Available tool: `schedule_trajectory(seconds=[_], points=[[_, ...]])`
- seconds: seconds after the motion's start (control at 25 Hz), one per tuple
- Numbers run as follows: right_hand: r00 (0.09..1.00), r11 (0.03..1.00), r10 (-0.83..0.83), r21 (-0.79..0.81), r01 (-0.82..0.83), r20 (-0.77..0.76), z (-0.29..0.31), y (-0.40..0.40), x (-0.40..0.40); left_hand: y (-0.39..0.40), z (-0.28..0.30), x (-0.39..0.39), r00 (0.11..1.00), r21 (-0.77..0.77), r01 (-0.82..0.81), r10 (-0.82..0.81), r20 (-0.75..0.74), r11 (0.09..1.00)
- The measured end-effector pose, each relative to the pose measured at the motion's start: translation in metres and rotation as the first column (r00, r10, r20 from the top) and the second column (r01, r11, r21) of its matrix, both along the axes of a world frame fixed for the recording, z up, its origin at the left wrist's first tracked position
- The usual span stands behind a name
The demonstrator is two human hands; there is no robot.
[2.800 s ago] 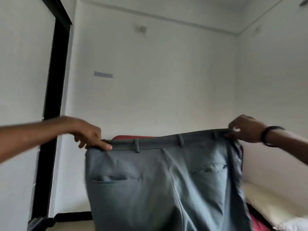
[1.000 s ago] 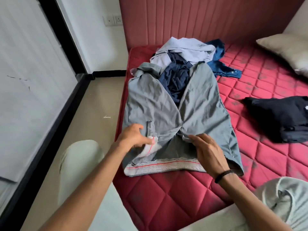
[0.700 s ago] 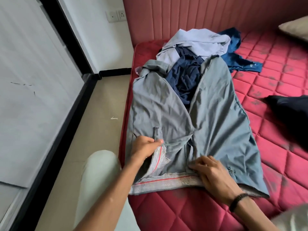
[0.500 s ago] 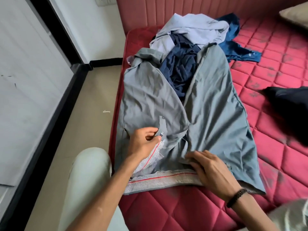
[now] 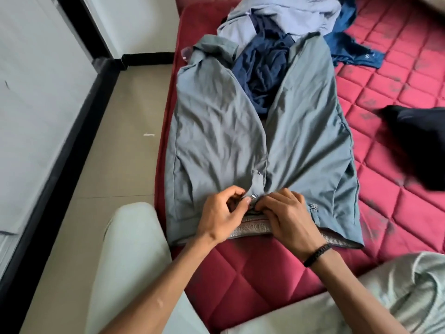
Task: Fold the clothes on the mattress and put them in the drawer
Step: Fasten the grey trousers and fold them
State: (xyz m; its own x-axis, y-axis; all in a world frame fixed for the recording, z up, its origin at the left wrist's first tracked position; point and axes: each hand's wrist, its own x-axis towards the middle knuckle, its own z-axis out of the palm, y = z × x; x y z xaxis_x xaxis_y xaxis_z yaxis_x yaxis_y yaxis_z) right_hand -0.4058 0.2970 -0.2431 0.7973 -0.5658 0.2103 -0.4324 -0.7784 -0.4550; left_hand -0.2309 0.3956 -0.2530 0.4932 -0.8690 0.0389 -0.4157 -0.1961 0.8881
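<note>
Grey trousers [image 5: 216, 131] lie spread on the red quilted mattress [image 5: 397, 73], waist toward me, legs pointing away over a pile of clothes. My left hand [image 5: 221, 213] pinches the left flap of the waistband beside a small metal hook clasp [image 5: 253, 195]. My right hand [image 5: 289, 213], with a black wristband, grips the right side of the waistband at the fly. Both hands meet at the middle of the waist. No drawer is in view.
A navy garment [image 5: 262, 68] and a light blue shirt [image 5: 289, 13] are heaped under the trouser legs, with a blue shirt [image 5: 349, 49] behind. A black garment [image 5: 419, 141] lies at the right. Beige floor [image 5: 115, 145] runs along the mattress's left edge. My knees in pale trousers are in the foreground.
The trousers went from held up in the air to lying on the mattress. My hands have drawn the two open waistband flaps together at the middle.
</note>
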Motion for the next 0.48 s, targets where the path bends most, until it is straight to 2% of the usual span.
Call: schedule_trajectory(seconds=[0.24, 0.48], points=[[0.994, 0.993, -0.077, 0.099, 0.069, 0.077, -0.003, -0.002, -0.001, -0.002, -0.01, 0.003, 1.0, 0.02, 0.012, -0.012, -0.002, 1.0], [0.998, 1.0, 0.021, -0.01, -0.021, 0.063, -0.002, 0.002, -0.004, -0.002, -0.009, -0.009, 1.0, -0.077, -0.017, 0.015, -0.021, 0.997]])
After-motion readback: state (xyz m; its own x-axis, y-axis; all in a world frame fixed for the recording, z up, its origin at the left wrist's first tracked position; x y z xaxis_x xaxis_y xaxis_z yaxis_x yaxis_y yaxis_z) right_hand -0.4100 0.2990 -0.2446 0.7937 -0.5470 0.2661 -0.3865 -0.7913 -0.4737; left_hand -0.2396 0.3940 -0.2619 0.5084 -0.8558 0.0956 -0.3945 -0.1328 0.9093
